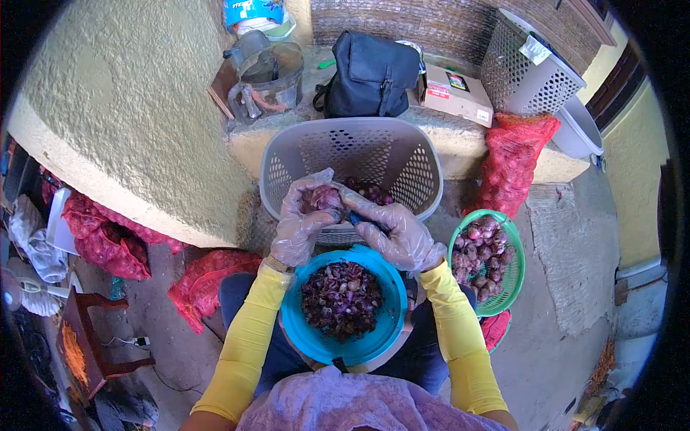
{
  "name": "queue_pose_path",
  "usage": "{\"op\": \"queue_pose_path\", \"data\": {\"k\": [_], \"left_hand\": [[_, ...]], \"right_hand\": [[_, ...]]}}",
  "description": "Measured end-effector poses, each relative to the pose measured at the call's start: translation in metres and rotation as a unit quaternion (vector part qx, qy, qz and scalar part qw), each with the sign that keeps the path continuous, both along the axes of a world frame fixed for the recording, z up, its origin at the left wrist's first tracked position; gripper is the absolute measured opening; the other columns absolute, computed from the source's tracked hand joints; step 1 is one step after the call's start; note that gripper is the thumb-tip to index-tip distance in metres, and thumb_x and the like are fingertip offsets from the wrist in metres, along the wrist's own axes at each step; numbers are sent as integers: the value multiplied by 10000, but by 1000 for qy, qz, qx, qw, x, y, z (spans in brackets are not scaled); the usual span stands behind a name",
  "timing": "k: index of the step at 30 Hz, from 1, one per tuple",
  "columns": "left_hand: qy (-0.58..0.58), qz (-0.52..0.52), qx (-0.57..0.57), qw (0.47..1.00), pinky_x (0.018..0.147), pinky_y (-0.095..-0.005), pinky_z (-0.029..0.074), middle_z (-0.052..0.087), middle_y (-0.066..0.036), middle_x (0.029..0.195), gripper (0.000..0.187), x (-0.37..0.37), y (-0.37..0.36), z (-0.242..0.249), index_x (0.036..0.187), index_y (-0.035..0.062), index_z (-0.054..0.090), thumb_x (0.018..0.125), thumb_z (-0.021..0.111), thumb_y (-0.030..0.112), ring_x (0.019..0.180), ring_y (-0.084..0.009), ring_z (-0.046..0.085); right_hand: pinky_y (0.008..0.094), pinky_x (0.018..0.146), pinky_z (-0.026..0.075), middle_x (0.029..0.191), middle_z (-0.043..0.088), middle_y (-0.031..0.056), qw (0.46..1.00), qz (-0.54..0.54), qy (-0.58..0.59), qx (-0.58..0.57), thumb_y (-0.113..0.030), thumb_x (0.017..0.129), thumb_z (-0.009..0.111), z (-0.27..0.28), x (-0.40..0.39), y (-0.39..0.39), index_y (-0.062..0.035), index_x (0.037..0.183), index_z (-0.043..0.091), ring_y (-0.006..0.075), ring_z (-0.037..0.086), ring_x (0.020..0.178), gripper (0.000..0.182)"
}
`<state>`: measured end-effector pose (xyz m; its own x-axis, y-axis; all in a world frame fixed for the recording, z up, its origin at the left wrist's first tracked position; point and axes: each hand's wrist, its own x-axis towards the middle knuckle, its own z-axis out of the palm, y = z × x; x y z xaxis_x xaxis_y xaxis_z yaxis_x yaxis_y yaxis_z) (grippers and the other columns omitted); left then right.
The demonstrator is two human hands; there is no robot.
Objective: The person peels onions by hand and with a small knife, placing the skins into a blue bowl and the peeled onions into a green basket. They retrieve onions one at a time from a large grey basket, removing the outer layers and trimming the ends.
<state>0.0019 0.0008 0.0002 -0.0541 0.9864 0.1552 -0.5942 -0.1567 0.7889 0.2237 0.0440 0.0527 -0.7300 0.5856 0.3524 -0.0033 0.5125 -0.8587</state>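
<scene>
My left hand (pixel 300 223), in a clear plastic glove, holds a reddish-purple onion (pixel 323 199) above the near rim of the grey perforated basket (pixel 350 126). Fingers of my right hand (pixel 394 231), gloved too, wrap round a small tool with a dark blue handle (pixel 355 218); its tip by the onion is hard to make out. Below both hands a blue basin (pixel 394 302) holds onion skins and trimmings (pixel 341 298). More onions (pixel 368 191) lie inside the grey basket, partly hidden by my hands.
A green basket (pixel 514 287) of onions stands at the right, near a full red mesh sack (pixel 512 161). Other red sacks (pixel 208 284) lie at the left. On the ledge ahead are a black backpack (pixel 374 75), a cardboard box (pixel 456 97) and a bucket (pixel 277 75).
</scene>
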Motion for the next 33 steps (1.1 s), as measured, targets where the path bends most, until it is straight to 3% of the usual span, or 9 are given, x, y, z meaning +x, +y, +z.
{"op": "queue_pose_path", "data": {"k": [17,20,23,25,33], "left_hand": [[24,8,4,1000,1123,-400,485,525,-125,1528,641,1,0,4,1311,93,581,740,843,-35,1289,-239,588],[4,6,-10,1000,1116,-395,493,529,-124,1525,634,2,-3,8,1311,89,582,745,836,-41,1293,-237,586],[28,1,19,999,1094,-392,517,524,-127,1530,626,-1,1,-2,1316,87,577,758,830,-42,1293,-236,586],[18,-1,8,1000,1082,-391,528,526,-128,1526,626,2,-2,7,1316,87,574,760,831,-42,1293,-237,587],[28,24,26,999,1078,-396,533,546,-123,1496,625,4,-2,6,1314,94,571,764,834,-42,1290,-241,590]], "right_hand": [[383,1072,478,1345,659,272,1000,-8,-12,-1,-134,1016,599,-6,-2,1,18,1477,537,338,662,1263,489],[387,1054,491,1311,670,283,999,-14,4,30,-138,1018,593,-8,-2,2,12,1476,541,342,681,1230,485],[390,1014,512,1265,688,282,999,-9,-21,-24,-142,1016,598,-8,0,3,4,1470,551,338,705,1183,479],[390,966,528,1215,703,281,999,-24,-2,33,-146,1016,601,-10,-1,4,0,1460,562,338,727,1128,469],[394,973,525,1232,698,280,999,-13,-37,1,-153,1016,608,2,3,1,6,1454,563,348,724,1132,468]]}}
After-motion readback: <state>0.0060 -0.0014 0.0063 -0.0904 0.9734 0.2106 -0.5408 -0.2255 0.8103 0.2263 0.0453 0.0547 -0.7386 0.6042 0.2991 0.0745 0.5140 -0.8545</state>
